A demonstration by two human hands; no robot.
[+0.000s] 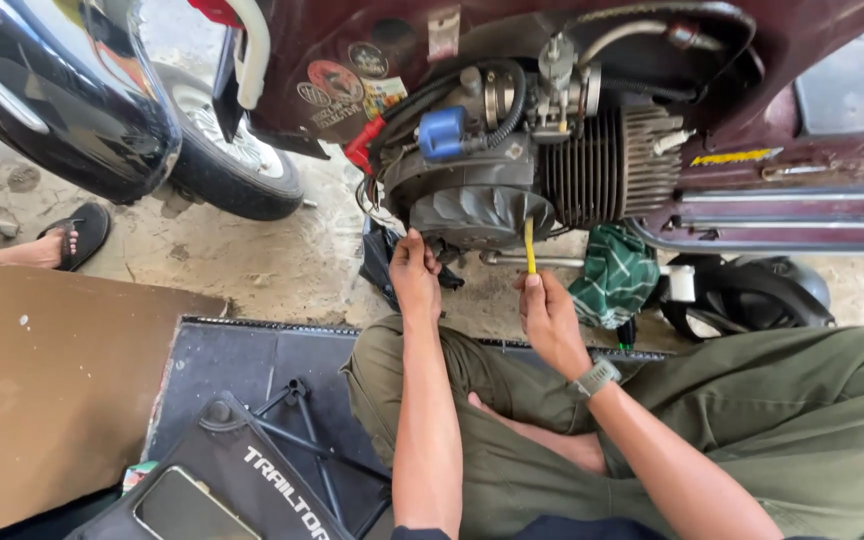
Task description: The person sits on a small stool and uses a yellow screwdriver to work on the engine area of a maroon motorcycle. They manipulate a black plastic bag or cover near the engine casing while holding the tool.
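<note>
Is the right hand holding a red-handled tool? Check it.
No, the right hand grips a yellow-handled tool pointing up at the engine.

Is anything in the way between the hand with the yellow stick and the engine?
Nothing visible blocks it. The right hand holds the yellow tool upright, and its tip already reaches the underside of the engine. The left hand is beside it, also at the engine's underside.

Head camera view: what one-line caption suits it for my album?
Seated person's left hand touches a scooter engine; right hand holds a yellow-handled tool.

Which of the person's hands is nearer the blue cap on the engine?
Left. The left hand is at the engine's underside, below the blue cap; the right hand sits lower and farther right, gripping a yellow tool.
</note>
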